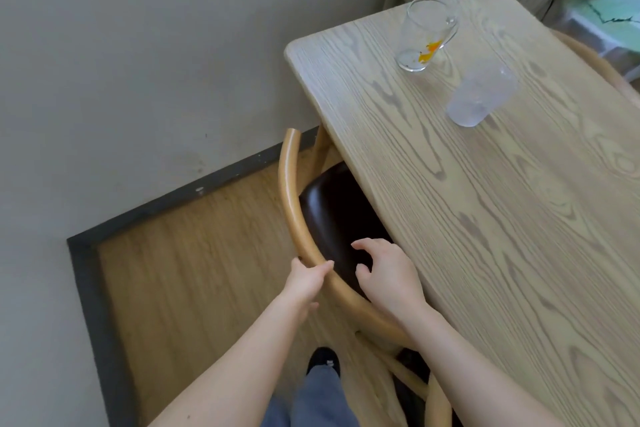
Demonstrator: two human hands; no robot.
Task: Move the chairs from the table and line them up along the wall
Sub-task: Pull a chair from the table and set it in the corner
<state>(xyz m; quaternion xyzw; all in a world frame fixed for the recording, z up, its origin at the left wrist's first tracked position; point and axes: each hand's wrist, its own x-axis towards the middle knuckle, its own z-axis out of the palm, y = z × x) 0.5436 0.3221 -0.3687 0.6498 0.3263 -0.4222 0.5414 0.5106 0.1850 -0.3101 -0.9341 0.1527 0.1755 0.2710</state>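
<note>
At the table [485,218], left hand [304,279] grip closed on chair [289,198], right hand [388,274] open above.

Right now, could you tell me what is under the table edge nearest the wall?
A wooden chair is tucked there; part of its dark seat shows. The table covers the seat's front and front legs.

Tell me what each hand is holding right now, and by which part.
The left hand has its grip on the chair, at the curved wooden back rail. The right hand holds nothing; it hovers open above the dark seat.
</note>
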